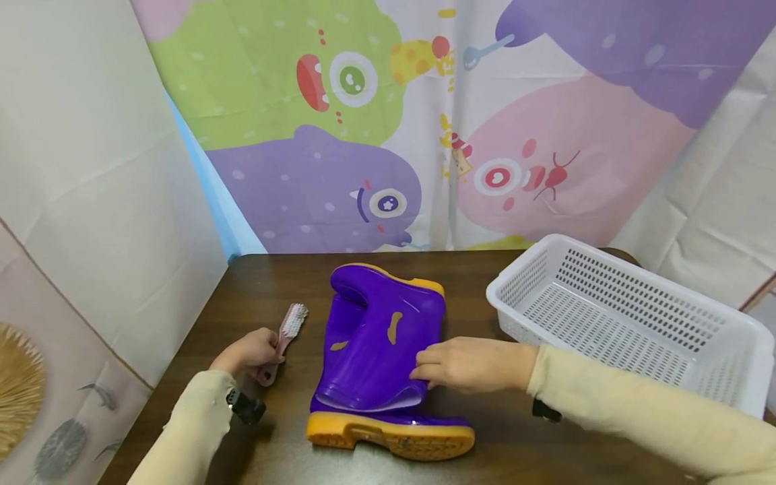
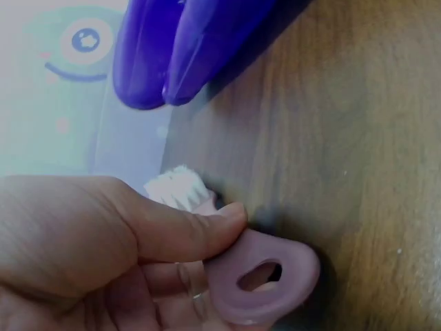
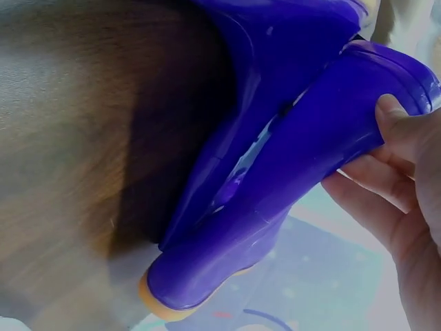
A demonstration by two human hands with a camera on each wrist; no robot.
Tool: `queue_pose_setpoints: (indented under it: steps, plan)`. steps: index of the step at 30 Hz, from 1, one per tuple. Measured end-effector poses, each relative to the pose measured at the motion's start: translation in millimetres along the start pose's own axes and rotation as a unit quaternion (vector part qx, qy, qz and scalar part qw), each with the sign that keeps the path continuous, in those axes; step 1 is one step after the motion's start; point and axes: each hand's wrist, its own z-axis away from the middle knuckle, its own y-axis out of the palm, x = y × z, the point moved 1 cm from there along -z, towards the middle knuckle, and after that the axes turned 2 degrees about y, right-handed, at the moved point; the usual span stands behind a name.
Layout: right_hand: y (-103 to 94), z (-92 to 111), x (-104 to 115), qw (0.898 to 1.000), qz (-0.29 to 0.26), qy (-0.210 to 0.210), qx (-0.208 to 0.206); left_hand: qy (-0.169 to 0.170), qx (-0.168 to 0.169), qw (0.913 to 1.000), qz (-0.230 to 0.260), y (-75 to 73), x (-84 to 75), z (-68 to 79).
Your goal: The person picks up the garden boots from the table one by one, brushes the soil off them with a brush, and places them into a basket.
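My left hand (image 1: pixel 254 350) is closed in a pinch on the handle of a pink brush (image 1: pixel 285 341), thumb laid over the top and fingers underneath, near the left edge of the tabletop (image 1: pixel 267 276); its white bristles point toward the far edge. I have my right hand (image 1: pixel 475 365) part-closed on the far boot (image 1: pixel 418 316), thumb against one side of the shaft near its opening and fingers at the other. That purple boot lies on its side mid-tabletop, its orange sole toward the far edge, with a brown patch (image 1: pixel 394 328) on it. The near boot (image 1: pixel 394 434) lies beside it, sole toward the near edge. A white basket (image 1: pixel 515 329) sits along the right edge.
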Motion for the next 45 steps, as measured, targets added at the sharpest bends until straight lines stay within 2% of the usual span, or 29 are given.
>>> queue_pose_setpoints:
  steps: [4,8,14,17,21,26,30,33,35,38,40,43,45]
  plan:
    - [-2.7,-2,-8,0.998,-0.061,0.012,-0.017,-0.003,0.021,0.9977,0.064,-4.7,7.6,1.8]
    - [-5.4,-4,-15,0.989,-0.143,0.039,-0.027,0.007,0.036,0.9903,0.134,-9.3,14.0,4.5]
    - [-9.4,-4,-28,0.972,-0.22,0.061,-0.052,0.035,0.049,0.9654,0.254,-18.2,12.2,6.5]
    - [-11.7,-4,-34,0.964,-0.247,0.075,-0.06,0.051,0.05,0.9567,0.282,-22.0,7.6,7.9]
    - [-17.9,-4,-43,0.953,-0.275,0.104,-0.066,0.072,0.055,0.9494,0.301,-25.9,0.4,9.8]
    - [-27.0,0,-58,0.932,-0.323,0.141,-0.083,0.117,0.072,0.9331,0.332,-30.0,-8.7,9.3]
    - [-33.2,6,-69,0.903,-0.373,0.185,-0.102,0.15,0.069,0.9232,0.347,-32.4,-16.1,10.9]
    - [-37.0,11,-76,0.875,-0.415,0.228,-0.107,0.172,0.055,0.9203,0.347,-33.7,-22.5,14.0]
    - [-39.5,16,-81,0.849,-0.447,0.26,-0.106,0.185,0.039,0.9186,0.347,-34.6,-27.4,16.6]
    - [-44.3,21,-88,0.806,-0.495,0.305,-0.115,0.202,0.015,0.9131,0.354,-35.8,-35.6,20.3]
    - [-47.3,25,-95,0.782,-0.514,0.329,-0.128,0.213,0.002,0.9069,0.363,-36.5,-41.4,22.4]
    - [-51.5,30,-105,0.762,-0.514,0.362,-0.156,0.228,-0.011,0.8968,0.379,-37.0,-49.9,25.1]
    - [-53.5,34,-112,0.753,-0.508,0.38,-0.174,0.24,-0.017,0.8905,0.386,-36.9,-55.4,26.7]
